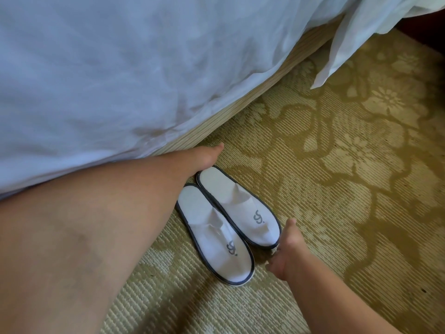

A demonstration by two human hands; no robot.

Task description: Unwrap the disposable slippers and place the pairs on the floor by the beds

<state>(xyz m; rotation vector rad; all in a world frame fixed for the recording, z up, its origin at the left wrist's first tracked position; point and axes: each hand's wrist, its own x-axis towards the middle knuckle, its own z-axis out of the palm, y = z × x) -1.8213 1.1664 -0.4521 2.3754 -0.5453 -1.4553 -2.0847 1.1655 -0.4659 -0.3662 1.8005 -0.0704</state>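
A pair of white disposable slippers (216,235) is lying side by side, edges touching, on the patterned carpet (337,165), heels near the striped bed base (265,85). The far slipper (238,208) is being touched at the heel by the left hand (204,160), whose fingers are hidden. Its toe rim is being met by the right hand (286,249), thumb spread, fingers curled; a grip cannot be told. Open carpet is lying to the right.

Olive floral-patterned carpet (337,169), pair of white slippers (237,208) side by side on it, just beside bed base (310,45)
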